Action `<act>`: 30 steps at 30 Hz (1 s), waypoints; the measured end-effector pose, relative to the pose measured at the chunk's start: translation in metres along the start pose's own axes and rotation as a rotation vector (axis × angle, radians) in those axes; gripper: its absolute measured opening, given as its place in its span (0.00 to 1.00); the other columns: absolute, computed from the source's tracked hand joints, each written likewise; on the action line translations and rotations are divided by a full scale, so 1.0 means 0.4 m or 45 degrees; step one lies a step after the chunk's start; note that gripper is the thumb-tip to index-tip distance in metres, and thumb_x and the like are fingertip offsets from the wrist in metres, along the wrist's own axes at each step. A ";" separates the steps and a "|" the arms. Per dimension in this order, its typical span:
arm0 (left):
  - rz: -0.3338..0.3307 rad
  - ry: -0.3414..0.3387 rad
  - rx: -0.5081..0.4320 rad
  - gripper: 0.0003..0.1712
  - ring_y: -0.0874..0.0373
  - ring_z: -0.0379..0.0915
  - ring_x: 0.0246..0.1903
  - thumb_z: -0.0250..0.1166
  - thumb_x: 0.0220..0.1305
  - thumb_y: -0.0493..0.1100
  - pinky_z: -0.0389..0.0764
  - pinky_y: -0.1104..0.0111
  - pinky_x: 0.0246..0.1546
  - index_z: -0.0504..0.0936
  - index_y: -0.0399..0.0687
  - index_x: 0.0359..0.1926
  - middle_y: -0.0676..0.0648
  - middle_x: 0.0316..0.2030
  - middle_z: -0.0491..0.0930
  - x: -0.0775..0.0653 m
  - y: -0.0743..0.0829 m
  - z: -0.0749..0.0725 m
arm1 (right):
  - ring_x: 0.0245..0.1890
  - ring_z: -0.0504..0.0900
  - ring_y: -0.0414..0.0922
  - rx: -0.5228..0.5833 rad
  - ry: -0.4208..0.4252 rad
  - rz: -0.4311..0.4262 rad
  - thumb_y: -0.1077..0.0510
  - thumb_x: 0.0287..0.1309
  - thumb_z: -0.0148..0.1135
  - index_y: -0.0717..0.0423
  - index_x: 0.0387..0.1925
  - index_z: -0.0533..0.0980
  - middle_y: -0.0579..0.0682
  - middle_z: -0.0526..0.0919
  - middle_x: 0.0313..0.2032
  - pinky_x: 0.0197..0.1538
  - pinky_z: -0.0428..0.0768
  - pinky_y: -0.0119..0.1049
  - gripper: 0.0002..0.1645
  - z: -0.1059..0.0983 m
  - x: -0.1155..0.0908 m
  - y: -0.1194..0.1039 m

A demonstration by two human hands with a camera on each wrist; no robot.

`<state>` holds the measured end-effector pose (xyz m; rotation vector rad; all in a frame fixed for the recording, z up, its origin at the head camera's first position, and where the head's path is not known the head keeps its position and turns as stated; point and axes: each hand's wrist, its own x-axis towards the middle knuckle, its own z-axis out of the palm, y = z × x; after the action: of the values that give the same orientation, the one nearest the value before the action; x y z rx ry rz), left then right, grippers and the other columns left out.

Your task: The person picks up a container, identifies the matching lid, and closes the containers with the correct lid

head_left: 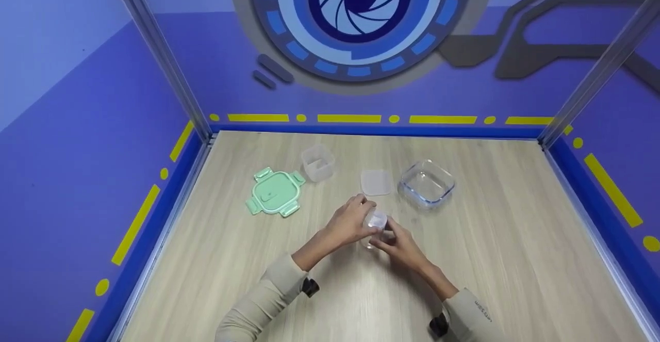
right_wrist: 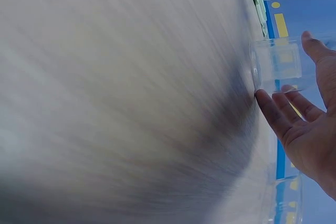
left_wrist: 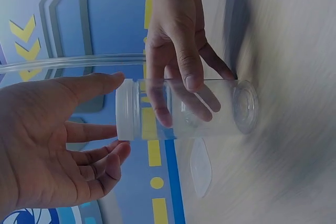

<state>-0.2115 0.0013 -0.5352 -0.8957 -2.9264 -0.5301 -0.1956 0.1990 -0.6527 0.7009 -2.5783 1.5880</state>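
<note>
Blue walls (head_left: 196,63) edged with yellow dashes (head_left: 349,118) enclosed the wood-grain table (head_left: 515,239), where we held a clear jar (left_wrist: 226,111) upright near the middle, our left hand (head_left: 350,222) pinching its white cap (left_wrist: 125,109) between thumb and fingers while our right hand (head_left: 405,246) gripped the transparent body below. Beyond our hands, we had a thin, pale square (head_left: 376,182) just left of a glass bowl (head_left: 432,201), with a frosted, divided cup (head_left: 320,175) farther left and a green lid (head_left: 277,191) with four flaps lying flat near that cup.
</note>
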 end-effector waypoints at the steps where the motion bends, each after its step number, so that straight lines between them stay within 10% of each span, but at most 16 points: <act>1: -0.004 -0.001 -0.003 0.32 0.53 0.78 0.52 0.74 0.61 0.55 0.85 0.63 0.50 0.80 0.44 0.61 0.44 0.53 0.79 -0.001 0.001 0.000 | 0.56 0.83 0.53 0.000 -0.001 0.002 0.54 0.62 0.72 0.57 0.70 0.67 0.57 0.83 0.57 0.55 0.84 0.57 0.38 0.000 0.000 0.000; 12: 0.013 -0.020 -0.010 0.31 0.54 0.77 0.52 0.74 0.61 0.54 0.84 0.63 0.47 0.81 0.46 0.61 0.46 0.53 0.79 0.010 0.005 0.005 | 0.54 0.83 0.60 0.036 0.016 0.003 0.67 0.59 0.71 0.69 0.63 0.70 0.64 0.84 0.53 0.53 0.82 0.64 0.32 -0.007 0.002 -0.079; 30: 0.121 -0.107 -0.013 0.31 0.52 0.72 0.59 0.78 0.54 0.43 0.77 0.60 0.57 0.82 0.53 0.61 0.49 0.56 0.79 0.022 0.011 -0.002 | 0.56 0.83 0.56 -0.018 0.022 -0.002 0.56 0.60 0.74 0.63 0.66 0.70 0.58 0.85 0.54 0.56 0.83 0.58 0.36 0.002 0.002 -0.002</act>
<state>-0.2165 0.0092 -0.5321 -1.0776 -2.9386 -0.5146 -0.1959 0.1977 -0.6520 0.6851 -2.5735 1.5667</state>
